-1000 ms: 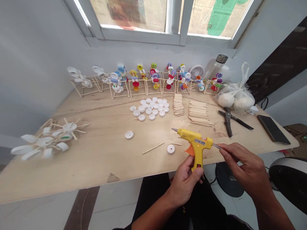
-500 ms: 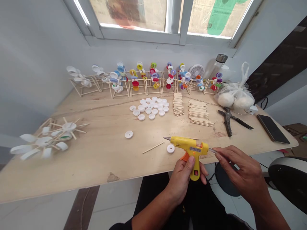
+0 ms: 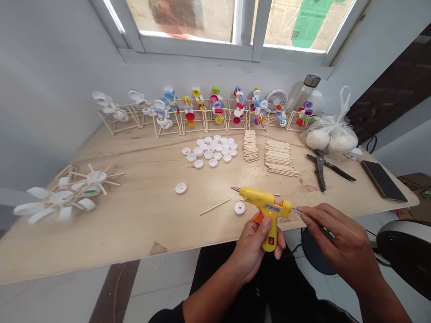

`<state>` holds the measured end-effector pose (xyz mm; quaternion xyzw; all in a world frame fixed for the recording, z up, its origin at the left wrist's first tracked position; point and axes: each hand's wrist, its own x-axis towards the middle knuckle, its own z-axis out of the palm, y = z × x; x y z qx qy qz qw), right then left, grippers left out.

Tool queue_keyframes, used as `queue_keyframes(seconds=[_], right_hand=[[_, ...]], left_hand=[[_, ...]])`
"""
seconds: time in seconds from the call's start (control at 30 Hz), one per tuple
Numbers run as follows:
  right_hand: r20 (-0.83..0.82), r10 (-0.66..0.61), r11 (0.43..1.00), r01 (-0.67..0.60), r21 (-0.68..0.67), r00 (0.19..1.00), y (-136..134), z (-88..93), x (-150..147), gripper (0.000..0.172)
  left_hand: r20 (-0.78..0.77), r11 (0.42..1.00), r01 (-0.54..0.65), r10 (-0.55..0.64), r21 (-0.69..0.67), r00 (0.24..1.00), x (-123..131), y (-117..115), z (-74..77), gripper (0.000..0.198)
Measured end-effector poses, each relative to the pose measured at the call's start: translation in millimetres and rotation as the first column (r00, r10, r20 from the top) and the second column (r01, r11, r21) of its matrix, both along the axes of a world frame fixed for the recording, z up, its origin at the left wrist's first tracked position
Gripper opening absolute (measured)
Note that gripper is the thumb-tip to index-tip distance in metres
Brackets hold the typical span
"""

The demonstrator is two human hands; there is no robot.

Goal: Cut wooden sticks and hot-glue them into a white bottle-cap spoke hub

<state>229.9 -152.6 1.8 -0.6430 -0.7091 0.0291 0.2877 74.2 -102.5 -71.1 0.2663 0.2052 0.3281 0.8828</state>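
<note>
Stick piles (image 3: 279, 158) behind glue gun (image 3: 265, 201)

Yellow glue gun (image 3: 257, 197) with a glowing indicator light (image 3: 270, 212)
It was held above the tabletop's (image 3: 141, 224) near edge, grip (image 3: 273, 226) down, metal nozzle (image 3: 235, 189) tilted slightly up leftward; a slim greyish glue stick (image 3: 296, 211) protruded from its rear.

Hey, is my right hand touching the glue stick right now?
Touching. The head view shows the right hand pinching the glue stick where it sticks out behind the glue gun.
</note>
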Motion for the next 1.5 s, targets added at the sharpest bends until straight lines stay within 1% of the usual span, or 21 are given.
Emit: queue_keyframes(seconds=[0.13,0.27,0.43,0.6,0.77,0.93,1.17,1.37,1.43,1.5], right_hand=[[0.0,0.05,0.999,-0.05,-0.017,0.999,2,-1.4,4,0.018],[-0.018,0.077,0.995,-0.078,-0.069,0.997,4,-1.9,8,0.017],[-0.033,0.085,0.985,-0.089,-0.146,0.996,6,-0.9,12,0.019],[-0.051,0.085,0.979,-0.093,-0.18,0.995,7,0.5,11,0.021],[-0.045,0.071,0.983,-0.077,-0.167,0.996,8,1.2,11,0.022],[-0.044,0.093,0.977,-0.1,-0.187,0.995,7,-0.4,12,0.021],[-0.033,0.089,0.976,-0.094,-0.199,0.996,7,-1.7,13,0.024],[0.004,0.094,0.976,-0.092,-0.196,0.996,8,-2.1,14,0.024],[0.028,0.083,0.978,-0.077,-0.194,0.996,9,-1.9,14,0.024],[0.064,0.038,0.989,-0.028,-0.142,0.997,8,0.1,12,0.023]], left_hand=[[-0.011,1.0,0.002,-0.002,-0.004,1.0,-1,0,1.7,0.051],[-0.014,1.0,0.016,-0.015,0.011,1.0,-2,0,0.3,0.051],[-0.019,0.999,0.018,-0.017,0.028,1.0,-3,0,-1.5,0.05],[-0.011,1.0,0.015,-0.015,0.02,1.0,-1,-2,-5.2,0.049],[-0.01,1.0,0.024,-0.024,0.004,1.0,1,-4,-6.7,0.049],[0.01,1.0,0.023,-0.023,-0.011,1.0,2,-5,-6.5,0.05],[-0.015,0.999,0.035,-0.036,-0.04,0.999,1,-6,-5.8,0.051],[-0.014,0.998,0.03,-0.031,-0.048,0.999,1,-5,-3.9,0.051],[-0.015,0.999,0.017,-0.018,-0.048,1.0,1,-4,-1.4,0.05],[-0.01,0.999,0.002,-0.002,-0.039,1.0,2,-3,1.7,0.048]])
